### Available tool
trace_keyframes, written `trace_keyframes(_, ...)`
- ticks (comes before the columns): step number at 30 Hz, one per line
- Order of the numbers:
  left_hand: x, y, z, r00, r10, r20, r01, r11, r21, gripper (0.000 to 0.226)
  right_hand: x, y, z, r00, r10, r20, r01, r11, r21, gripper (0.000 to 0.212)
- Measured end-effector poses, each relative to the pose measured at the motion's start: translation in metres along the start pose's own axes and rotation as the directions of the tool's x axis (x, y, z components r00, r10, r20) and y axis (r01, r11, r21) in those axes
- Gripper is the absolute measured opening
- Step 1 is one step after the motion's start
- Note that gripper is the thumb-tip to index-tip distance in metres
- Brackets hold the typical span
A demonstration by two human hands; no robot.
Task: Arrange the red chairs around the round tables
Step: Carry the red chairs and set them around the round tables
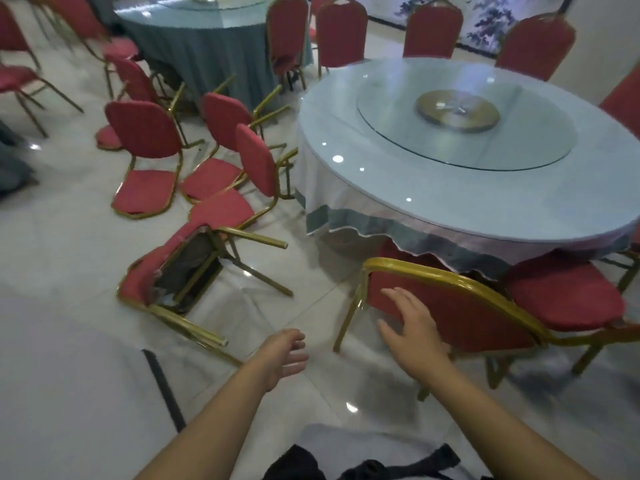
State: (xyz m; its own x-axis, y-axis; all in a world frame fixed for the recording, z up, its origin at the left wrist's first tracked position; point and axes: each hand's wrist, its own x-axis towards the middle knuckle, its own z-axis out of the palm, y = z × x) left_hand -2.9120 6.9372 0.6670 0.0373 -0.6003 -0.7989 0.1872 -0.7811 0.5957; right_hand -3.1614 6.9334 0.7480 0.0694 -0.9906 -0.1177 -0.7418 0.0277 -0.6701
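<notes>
A round table [346,188] with a glass top and a turntable stands at the right. A red chair with a gold frame [467,306] stands upright at its near edge, seat tucked toward the table. My right hand [412,323] hovers with spread fingers just in front of that chair's backrest, holding nothing. My left hand [284,355] is loosely open over the floor, left of the chair. Several red chairs lie tipped over on the floor at the left; the nearest fallen chair [194,268] shows its underside.
A second round table [207,39] with a grey-blue cloth stands at the back left, with upright red chairs [287,32] around it. More upright chairs [433,32] ring the far side of the near table. The floor is glossy white tile.
</notes>
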Motion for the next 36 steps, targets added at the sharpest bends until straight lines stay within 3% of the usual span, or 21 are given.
trace_keyframes(6, 0.004, -0.007, -0.075, 0.992, 0.011, -0.127, -0.036, 0.98, -0.197, 0.015, 0.034, -0.05, 0.043, 0.964, -0.096, 0.247, 0.1, 0.995, -0.003, 0.051)
trace_keyframes(12, 0.027, -0.002, -0.132, 0.977, -0.051, -0.208, -0.028, 0.933, -0.358, 0.033, 0.11, -0.074, 0.07, 0.919, -0.122, 0.375, 0.151, 0.987, -0.049, 0.052)
trace_keyframes(15, 0.044, 0.01, -0.159, 0.958, -0.106, -0.265, -0.013, 0.911, -0.412, 0.028, 0.159, -0.093, 0.096, 0.891, -0.114, 0.439, 0.148, 0.988, -0.043, 0.049)
trace_keyframes(25, 0.098, 0.088, -0.229, 0.824, -0.326, -0.464, 0.081, 0.878, -0.472, 0.008, 0.338, -0.163, 0.163, 0.776, -0.081, 0.626, 0.124, 0.992, -0.026, 0.05)
trace_keyframes(36, 0.169, 0.118, -0.275, 0.731, -0.456, -0.508, 0.149, 0.833, -0.533, 0.018, 0.497, -0.193, 0.267, 0.684, 0.026, 0.729, 0.138, 0.977, -0.164, 0.05)
